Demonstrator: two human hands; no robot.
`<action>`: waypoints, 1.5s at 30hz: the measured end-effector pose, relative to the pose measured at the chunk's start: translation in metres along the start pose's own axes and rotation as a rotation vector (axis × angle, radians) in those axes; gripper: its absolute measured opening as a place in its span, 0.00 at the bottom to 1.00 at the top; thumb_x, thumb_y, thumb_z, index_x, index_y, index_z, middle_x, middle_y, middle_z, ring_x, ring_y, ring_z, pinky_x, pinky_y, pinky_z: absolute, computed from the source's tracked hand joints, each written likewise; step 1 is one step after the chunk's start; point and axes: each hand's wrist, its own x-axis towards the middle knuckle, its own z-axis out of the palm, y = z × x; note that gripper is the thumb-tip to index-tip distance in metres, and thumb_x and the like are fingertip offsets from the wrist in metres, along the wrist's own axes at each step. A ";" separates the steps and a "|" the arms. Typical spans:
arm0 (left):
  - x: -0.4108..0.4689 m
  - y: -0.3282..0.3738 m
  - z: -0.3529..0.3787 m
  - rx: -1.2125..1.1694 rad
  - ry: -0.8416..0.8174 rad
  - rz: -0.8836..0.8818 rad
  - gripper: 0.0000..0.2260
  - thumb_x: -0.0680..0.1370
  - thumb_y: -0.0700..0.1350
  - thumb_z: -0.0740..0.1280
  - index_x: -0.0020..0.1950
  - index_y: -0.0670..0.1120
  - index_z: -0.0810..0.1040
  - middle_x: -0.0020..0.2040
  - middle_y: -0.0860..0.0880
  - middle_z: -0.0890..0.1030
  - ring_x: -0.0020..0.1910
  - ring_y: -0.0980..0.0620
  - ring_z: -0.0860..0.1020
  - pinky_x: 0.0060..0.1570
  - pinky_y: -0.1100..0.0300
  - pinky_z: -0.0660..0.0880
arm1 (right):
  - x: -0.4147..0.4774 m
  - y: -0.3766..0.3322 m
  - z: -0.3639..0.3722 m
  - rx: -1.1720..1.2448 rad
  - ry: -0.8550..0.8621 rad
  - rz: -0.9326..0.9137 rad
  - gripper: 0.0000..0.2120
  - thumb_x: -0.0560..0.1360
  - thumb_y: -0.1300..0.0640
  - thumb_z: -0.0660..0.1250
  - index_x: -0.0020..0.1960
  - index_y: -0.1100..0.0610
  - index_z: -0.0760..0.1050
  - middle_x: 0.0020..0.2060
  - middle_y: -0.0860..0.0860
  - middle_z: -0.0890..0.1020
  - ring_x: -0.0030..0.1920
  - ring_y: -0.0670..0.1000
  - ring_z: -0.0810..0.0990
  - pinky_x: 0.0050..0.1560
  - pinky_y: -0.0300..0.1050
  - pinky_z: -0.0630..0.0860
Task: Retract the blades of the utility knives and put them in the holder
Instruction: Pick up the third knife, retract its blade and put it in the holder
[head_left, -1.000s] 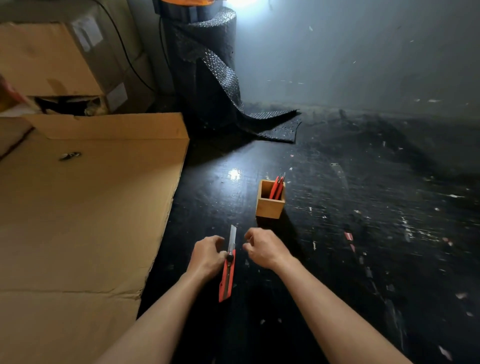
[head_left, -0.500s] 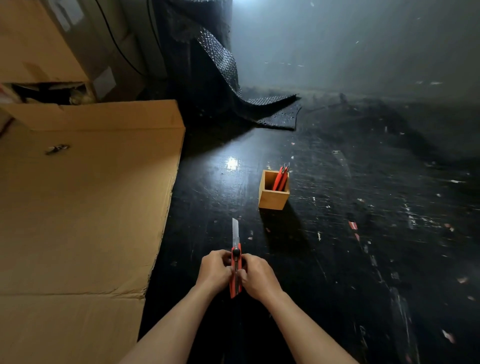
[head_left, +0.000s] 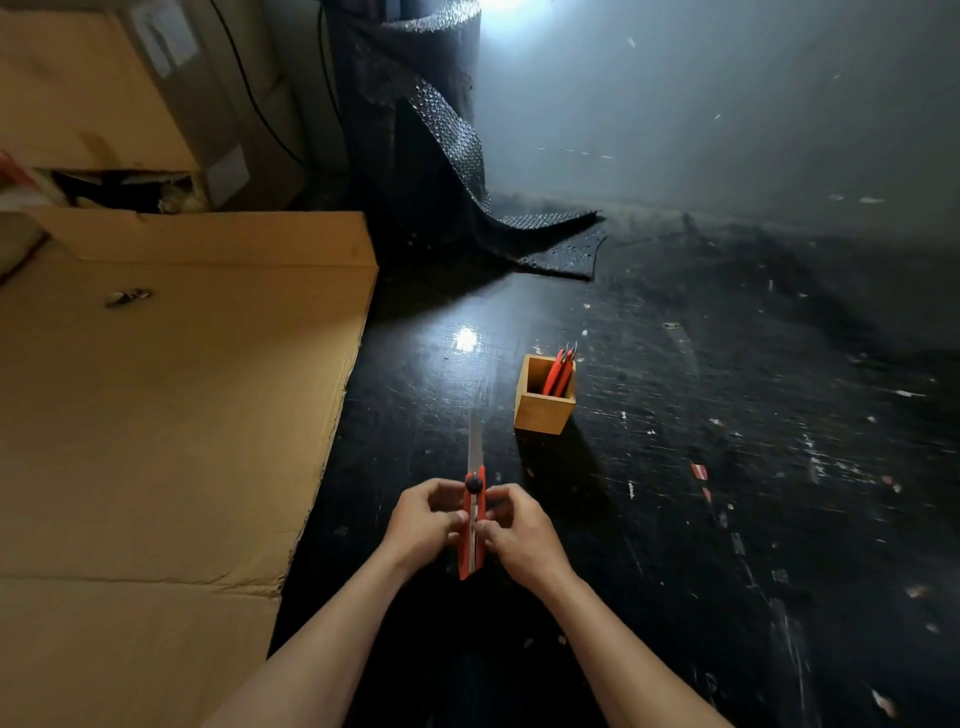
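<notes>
black scuffed floor (head_left: 727, 519) | flattened cardboard (head_left: 171, 415) left | grey wall (head_left: 727, 104)

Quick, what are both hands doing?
Left hand: closed on the red utility knife.
Right hand: closed on the same knife.

We're seeing a flattened cardboard sheet (head_left: 171, 395) lying across the left, with a small dark object (head_left: 128, 297) sitting on it, too blurry to identify. Cardboard boxes (head_left: 104, 88) are stacking up behind it, a black cable (head_left: 260, 104) running down them. A dark bubble-wrap roll (head_left: 415, 130) is standing upright, its tail spilling onto the scuffed black floor (head_left: 727, 467).
</notes>
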 end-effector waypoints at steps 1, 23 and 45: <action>-0.002 0.010 0.000 -0.019 -0.008 0.022 0.15 0.76 0.28 0.70 0.53 0.46 0.84 0.53 0.43 0.87 0.54 0.43 0.87 0.46 0.51 0.85 | 0.000 -0.004 -0.004 0.018 0.014 -0.026 0.11 0.76 0.60 0.72 0.54 0.48 0.77 0.47 0.49 0.85 0.46 0.44 0.86 0.47 0.49 0.86; -0.081 0.267 0.058 -0.206 -0.066 0.614 0.15 0.75 0.25 0.69 0.58 0.38 0.83 0.44 0.46 0.88 0.39 0.50 0.87 0.46 0.50 0.85 | -0.034 -0.206 -0.185 -0.108 0.472 -0.705 0.11 0.80 0.53 0.68 0.61 0.46 0.78 0.51 0.46 0.85 0.49 0.45 0.84 0.53 0.49 0.83; -0.094 0.298 0.066 -0.147 -0.149 0.733 0.17 0.77 0.27 0.69 0.65 0.36 0.81 0.50 0.43 0.88 0.42 0.49 0.89 0.39 0.58 0.85 | -0.053 -0.226 -0.216 -0.368 0.394 -0.737 0.06 0.79 0.52 0.69 0.55 0.51 0.81 0.54 0.49 0.84 0.51 0.50 0.83 0.47 0.33 0.75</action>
